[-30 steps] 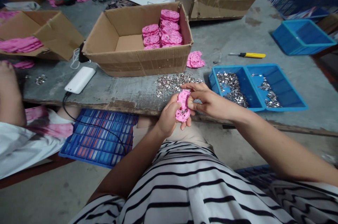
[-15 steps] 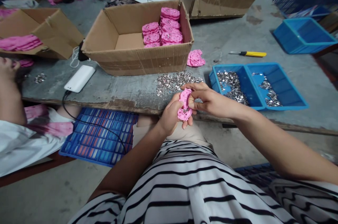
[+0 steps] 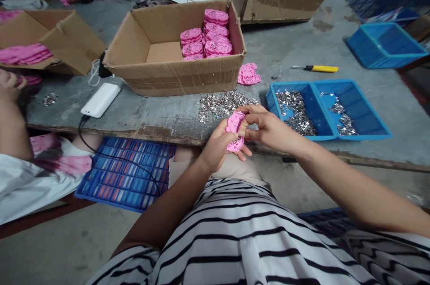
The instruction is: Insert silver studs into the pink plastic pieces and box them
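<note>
A pink molded plastic piece (image 3: 236, 119) with a wavy outline is held over the table's front edge. My left hand (image 3: 217, 147) grips it from the left, thumb lying across its face. From the right, my right hand (image 3: 265, 125) pinches its side with thumb and fingertips; whether a small metal part is between them I cannot make out. Tiny silvery bits show on the piece's lower half, partly covered by the left thumb. Just beyond the hands lies a loose pile of small silvery metal parts (image 3: 221, 105).
A cardboard box (image 3: 174, 74) holds stacked pink pieces; another pink piece (image 3: 249, 74) lies beside it. Right are a two-part blue tray (image 3: 364, 110) of metal parts and a yellow-handled tool (image 3: 322, 69). A white power bank (image 3: 101, 100) and a co-worker's hand (image 3: 10, 86) are left.
The pink piece has tilted slightly in my hands. My left thumb has moved over its lower half, and my right thumb has shifted closer to it.
</note>
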The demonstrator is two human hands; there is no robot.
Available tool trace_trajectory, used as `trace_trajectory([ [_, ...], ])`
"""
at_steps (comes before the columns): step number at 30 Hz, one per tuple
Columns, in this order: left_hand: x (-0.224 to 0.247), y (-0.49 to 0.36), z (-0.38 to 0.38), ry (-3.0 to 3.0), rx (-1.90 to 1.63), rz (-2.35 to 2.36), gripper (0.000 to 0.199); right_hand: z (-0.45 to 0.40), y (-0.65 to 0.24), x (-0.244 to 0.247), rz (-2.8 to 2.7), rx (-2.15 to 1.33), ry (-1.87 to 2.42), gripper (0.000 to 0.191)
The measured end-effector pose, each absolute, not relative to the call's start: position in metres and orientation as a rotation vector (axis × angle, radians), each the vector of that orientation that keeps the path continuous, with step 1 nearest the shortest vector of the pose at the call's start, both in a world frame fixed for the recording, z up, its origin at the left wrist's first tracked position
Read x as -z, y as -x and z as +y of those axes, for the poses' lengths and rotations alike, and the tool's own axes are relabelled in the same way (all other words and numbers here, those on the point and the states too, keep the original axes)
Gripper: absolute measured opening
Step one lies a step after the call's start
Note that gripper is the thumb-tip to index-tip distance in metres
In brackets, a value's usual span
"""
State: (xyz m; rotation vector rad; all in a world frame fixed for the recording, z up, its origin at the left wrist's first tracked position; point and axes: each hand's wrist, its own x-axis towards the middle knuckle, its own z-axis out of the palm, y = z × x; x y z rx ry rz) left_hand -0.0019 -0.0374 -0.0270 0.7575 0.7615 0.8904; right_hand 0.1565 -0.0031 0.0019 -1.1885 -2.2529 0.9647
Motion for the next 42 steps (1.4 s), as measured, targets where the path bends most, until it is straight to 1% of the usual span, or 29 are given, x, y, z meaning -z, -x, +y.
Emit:
trace_trajectory([
  [4, 0.028, 0.002, -0.038, -0.742, -0.907, 0.796, 0.051, -0.007, -0.155, 0.004, -2.134, -0.984, 1.203, 0.009],
  [9, 0.025, 0.003, -0.039, -0.758, -0.912, 0.793, 0.05, -0.012, -0.161, -0.006, -1.987, -1.017, 1.204, 0.018],
  [14, 0.024, 0.005, -0.04, -0.775, -0.924, 0.78, 0.038, -0.013, -0.188, -0.02, -1.733, -0.838, 1.304, 0.009],
  [16, 0.025, 0.005, -0.039, -0.782, -0.928, 0.79, 0.036, -0.011, -0.204, -0.022, -1.59, -0.735, 1.33, 0.007],
  [19, 0.026, 0.004, -0.038, -0.806, -0.94, 0.812, 0.036, -0.01, -0.224, -0.022, -1.354, -0.62, 1.37, 0.007],
  [23, 0.027, 0.003, -0.037, -0.844, -0.973, 0.835, 0.033, -0.014, -0.231, -0.018, -1.149, -0.612, 1.365, 0.009],
  [27, 0.028, 0.005, -0.037, -0.847, -1.021, 0.88, 0.033, -0.02, -0.223, -0.014, -1.304, -0.593, 1.389, 0.009],
  [30, 0.03, 0.008, -0.039, -0.834, -1.059, 0.912, 0.034, -0.016, -0.224, -0.013, -1.447, -0.508, 1.46, 0.012],
  [33, 0.032, 0.01, -0.039, -0.828, -1.078, 0.923, 0.035, -0.007, -0.235, -0.012, -1.55, -0.386, 1.738, 0.007],
  [36, 0.03, 0.01, -0.039, -0.804, -1.078, 0.888, 0.036, 0.001, -0.246, -0.007, -1.812, -0.334, 2.044, 0.002],
  [39, 0.026, 0.01, -0.038, -0.769, -1.069, 0.818, 0.035, 0.002, -0.252, 0.003, -2.036, -0.252, 2.153, 0.006],
  [42, 0.024, 0.011, -0.036, -0.735, -1.051, 0.731, 0.03, 0.0, -0.255, 0.012, -2.126, -0.174, 2.177, 0.007],
])
